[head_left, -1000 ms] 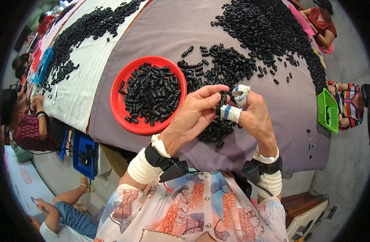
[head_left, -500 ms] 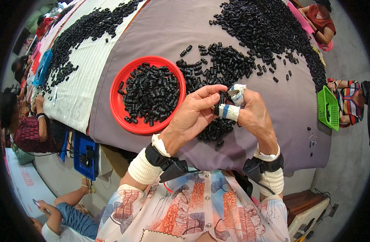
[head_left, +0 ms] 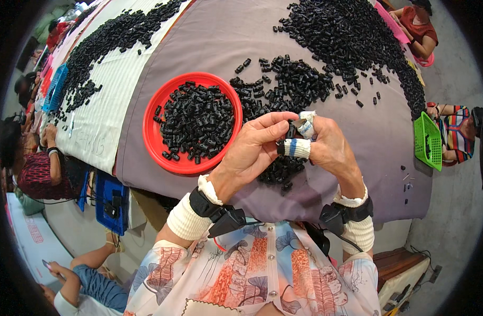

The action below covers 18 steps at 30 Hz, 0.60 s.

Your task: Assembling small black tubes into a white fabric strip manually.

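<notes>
Over the near part of the cloth, my left hand (head_left: 246,152) pinches a small black plastic piece (head_left: 291,129) between thumb and forefinger. My right hand (head_left: 334,154) meets it from the other side, its thumb and forefinger closed around the same piece. White knitted covers with blue stripes (head_left: 296,148) wrap those right fingertips and partly hide the piece. To the left of my hands is a round red tray (head_left: 153,147) heaped with similar black pieces (head_left: 199,120). Behind and beneath my hands lies a loose pile of black pieces (head_left: 294,84).
A much larger heap of black pieces (head_left: 352,39) covers the far right of the grey-mauve tablecloth (head_left: 188,50). Along the right edge stands a green basket (head_left: 427,141). More pieces lie on a white cloth (head_left: 101,118) at left. Other people sit around the tables.
My right hand and wrist have shifted very slightly, and the covered fingertips have turned a little around the piece. My left hand keeps nearly the same place.
</notes>
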Motion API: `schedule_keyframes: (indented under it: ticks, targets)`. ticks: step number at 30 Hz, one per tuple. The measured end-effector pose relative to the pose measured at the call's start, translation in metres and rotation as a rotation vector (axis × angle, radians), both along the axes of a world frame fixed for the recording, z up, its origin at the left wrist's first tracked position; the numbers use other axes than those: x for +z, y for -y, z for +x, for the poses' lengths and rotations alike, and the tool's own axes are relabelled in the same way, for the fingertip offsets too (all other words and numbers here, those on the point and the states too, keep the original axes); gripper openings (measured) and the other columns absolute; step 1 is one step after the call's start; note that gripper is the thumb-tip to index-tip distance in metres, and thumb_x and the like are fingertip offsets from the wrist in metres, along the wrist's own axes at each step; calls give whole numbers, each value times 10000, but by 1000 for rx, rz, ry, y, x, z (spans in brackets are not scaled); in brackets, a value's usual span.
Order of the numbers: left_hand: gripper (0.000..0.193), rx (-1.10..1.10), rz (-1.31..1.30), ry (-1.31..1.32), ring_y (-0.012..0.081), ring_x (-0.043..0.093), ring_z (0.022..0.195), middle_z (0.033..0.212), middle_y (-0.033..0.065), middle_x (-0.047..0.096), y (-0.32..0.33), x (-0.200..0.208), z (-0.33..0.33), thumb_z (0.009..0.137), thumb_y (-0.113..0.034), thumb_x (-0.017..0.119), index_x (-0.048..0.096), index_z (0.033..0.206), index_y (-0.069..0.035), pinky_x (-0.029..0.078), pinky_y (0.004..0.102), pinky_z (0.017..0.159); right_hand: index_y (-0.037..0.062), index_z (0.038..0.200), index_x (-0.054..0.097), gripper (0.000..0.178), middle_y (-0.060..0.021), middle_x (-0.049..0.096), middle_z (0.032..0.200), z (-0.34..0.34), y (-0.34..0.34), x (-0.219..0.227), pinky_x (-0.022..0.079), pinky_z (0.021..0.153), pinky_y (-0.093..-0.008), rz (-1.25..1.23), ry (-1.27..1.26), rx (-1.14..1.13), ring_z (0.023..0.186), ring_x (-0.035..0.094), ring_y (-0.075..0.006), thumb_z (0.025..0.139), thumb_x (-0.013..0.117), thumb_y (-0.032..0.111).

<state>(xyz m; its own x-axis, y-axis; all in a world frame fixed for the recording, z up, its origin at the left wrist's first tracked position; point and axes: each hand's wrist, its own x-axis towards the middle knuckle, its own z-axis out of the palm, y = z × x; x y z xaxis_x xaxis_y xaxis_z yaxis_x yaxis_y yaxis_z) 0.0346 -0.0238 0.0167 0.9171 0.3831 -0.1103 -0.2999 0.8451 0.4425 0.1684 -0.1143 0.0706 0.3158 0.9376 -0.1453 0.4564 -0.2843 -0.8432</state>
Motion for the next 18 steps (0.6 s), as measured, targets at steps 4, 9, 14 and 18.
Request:
schedule_keyframes:
  ticks: [4,9,14,18]
  targets:
    - [251,-3,20,-12,155,609,882,1002,91,609,-1,1,0,897,-117,517,537,1112,11,507,298,790,-7,703,564,357,-31,503,570,2,-1,-1,369,480,-283,-4,9,19,526,444,-112,661,745,297]
    - [245,-5,38,-23,150,609,878,999,89,611,-1,3,0,901,-128,515,545,1098,15,508,296,784,-5,697,563,365,-30,503,567,3,-2,-2,367,477,-283,-8,2,33,522,448,-111,660,745,309]
    - [243,8,55,-44,131,602,869,987,79,610,-1,2,0,900,-142,522,554,1085,12,503,276,776,-6,696,562,370,-39,506,551,4,-2,-5,369,478,-293,22,23,61,510,455,-122,668,735,321]
    - [241,-2,55,-38,125,598,866,977,73,611,-2,1,0,898,-136,524,554,1085,13,500,270,775,-7,697,561,366,-41,507,547,4,-3,-4,371,479,-296,9,50,82,507,457,-125,676,728,319]
